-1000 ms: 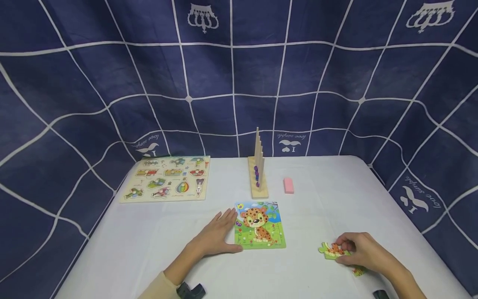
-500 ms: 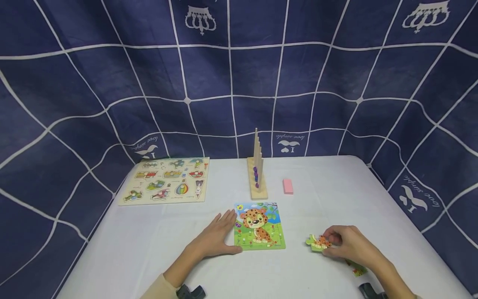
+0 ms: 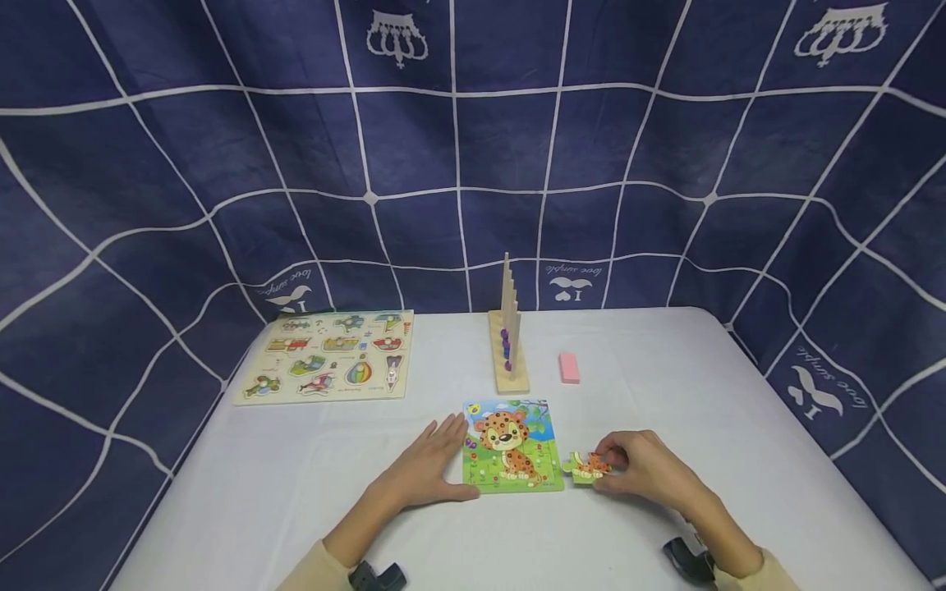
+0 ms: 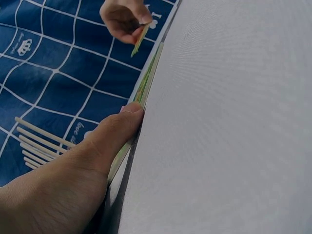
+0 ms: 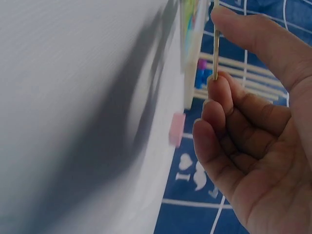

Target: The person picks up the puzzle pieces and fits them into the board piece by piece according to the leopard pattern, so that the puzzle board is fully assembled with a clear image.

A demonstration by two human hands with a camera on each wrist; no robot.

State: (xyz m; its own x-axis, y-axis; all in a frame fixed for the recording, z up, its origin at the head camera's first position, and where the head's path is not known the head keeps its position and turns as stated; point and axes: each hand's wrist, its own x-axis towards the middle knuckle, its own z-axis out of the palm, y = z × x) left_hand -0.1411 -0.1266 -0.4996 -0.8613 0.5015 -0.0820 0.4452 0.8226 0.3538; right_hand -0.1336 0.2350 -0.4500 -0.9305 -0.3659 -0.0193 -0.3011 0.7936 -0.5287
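Observation:
A square jigsaw puzzle [image 3: 517, 447] with a spotted leopard cub on green grass lies flat at the middle of the white table. My left hand [image 3: 424, 468] rests at its left side, fingers extended, with the thumb at the lower left corner; in the left wrist view the thumb [image 4: 114, 134] touches the puzzle's edge. Just right of the board, my right hand [image 3: 646, 468] pinches a puzzle piece [image 3: 587, 468] showing spotted orange fur and green. In the right wrist view that piece [image 5: 216, 53] is seen edge-on between thumb and fingertip, raised off the table.
Behind the puzzle stands a wooden peg rack [image 3: 510, 361] with small purple and blue beads. A pink block [image 3: 569, 368] lies to its right. A wooden knob-puzzle board [image 3: 332, 357] of vehicles sits at the back left. Dark blue gridded cloth [image 3: 414, 164] hangs around the table.
My right hand has carried the puzzle piece leftward and slightly away from me, close to the puzzle's right edge. My left hand has stayed in place.

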